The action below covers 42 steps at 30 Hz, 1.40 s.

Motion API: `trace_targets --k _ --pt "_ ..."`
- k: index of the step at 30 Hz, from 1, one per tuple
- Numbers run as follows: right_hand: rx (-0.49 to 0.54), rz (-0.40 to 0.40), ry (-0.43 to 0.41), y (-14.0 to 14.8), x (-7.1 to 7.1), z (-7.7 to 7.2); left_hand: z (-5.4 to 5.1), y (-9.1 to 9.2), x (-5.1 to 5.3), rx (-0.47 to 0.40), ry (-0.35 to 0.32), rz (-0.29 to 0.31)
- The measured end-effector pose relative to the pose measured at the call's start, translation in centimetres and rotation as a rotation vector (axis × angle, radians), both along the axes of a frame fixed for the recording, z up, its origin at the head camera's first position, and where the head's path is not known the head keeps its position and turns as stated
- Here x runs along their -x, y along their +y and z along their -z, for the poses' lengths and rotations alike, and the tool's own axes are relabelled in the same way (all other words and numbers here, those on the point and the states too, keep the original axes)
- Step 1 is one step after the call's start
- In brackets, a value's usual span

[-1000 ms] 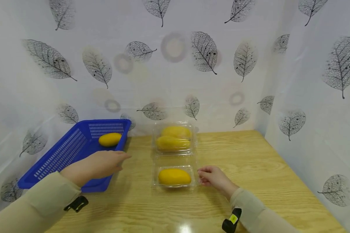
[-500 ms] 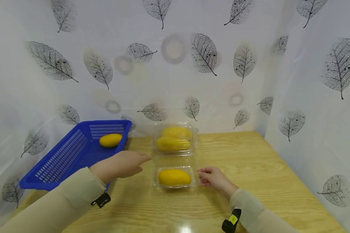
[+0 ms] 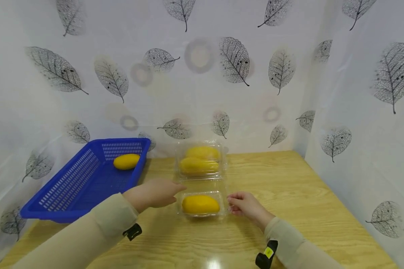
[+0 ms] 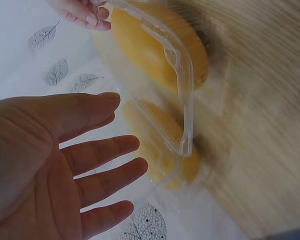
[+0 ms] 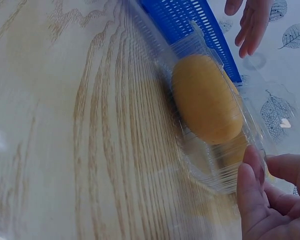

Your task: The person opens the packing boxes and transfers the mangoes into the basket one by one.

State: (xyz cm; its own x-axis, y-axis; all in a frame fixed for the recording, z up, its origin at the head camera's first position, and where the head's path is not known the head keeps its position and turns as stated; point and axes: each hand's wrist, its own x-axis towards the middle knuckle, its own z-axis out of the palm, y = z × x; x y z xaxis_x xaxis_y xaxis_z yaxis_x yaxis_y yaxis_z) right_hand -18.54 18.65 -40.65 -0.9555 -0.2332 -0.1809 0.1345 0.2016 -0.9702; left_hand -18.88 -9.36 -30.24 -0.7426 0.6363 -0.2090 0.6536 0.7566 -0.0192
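Observation:
A yellow mango (image 3: 200,204) lies in a clear plastic box (image 3: 202,215) at the middle of the table. With thumb and fingertips, my right hand (image 3: 248,207) pinches the box's right edge; the right wrist view shows the edge between thumb (image 5: 285,167) and fingers. My left hand (image 3: 155,192) hovers just left of the box. Its fingers (image 4: 105,182) are spread and fairly straight in the left wrist view, holding nothing and apart from the plastic. Directly behind, two more mangoes (image 3: 199,166) show through clear plastic (image 3: 222,172). How the front box's lid stands is hard to tell.
On the left, a blue perforated basket (image 3: 64,179) holds one mango (image 3: 126,161) near its far right corner. A white leaf-patterned curtain (image 3: 202,97) hangs behind and at the sides of the wooden table (image 3: 272,179).
My left hand has moved right, from over the blue basket's side to beside the clear box. The right hand keeps its place at the box's right edge.

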Motion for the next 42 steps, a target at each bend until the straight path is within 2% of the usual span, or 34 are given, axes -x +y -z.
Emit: trace_targets --k 4,13,27,37,42 --pt "-0.007 -0.003 0.003 0.0 0.0 0.0 0.8 0.7 0.4 0.025 0.012 0.006" --pt "0.001 -0.009 0.01 0.1 0.1 0.2 1.8 2.5 0.9 0.023 -0.045 -0.028" --pt "0.012 0.015 -0.014 0.0 0.3 0.4 3.2 4.4 1.4 -0.019 -0.05 0.041" --pt "0.013 0.012 -0.025 0.0 0.3 0.5 4.1 5.3 1.5 -0.045 -0.08 0.025" --pt "0.012 0.013 -0.023 0.0 0.3 0.4 4.5 5.6 1.5 -0.034 -0.07 0.019"
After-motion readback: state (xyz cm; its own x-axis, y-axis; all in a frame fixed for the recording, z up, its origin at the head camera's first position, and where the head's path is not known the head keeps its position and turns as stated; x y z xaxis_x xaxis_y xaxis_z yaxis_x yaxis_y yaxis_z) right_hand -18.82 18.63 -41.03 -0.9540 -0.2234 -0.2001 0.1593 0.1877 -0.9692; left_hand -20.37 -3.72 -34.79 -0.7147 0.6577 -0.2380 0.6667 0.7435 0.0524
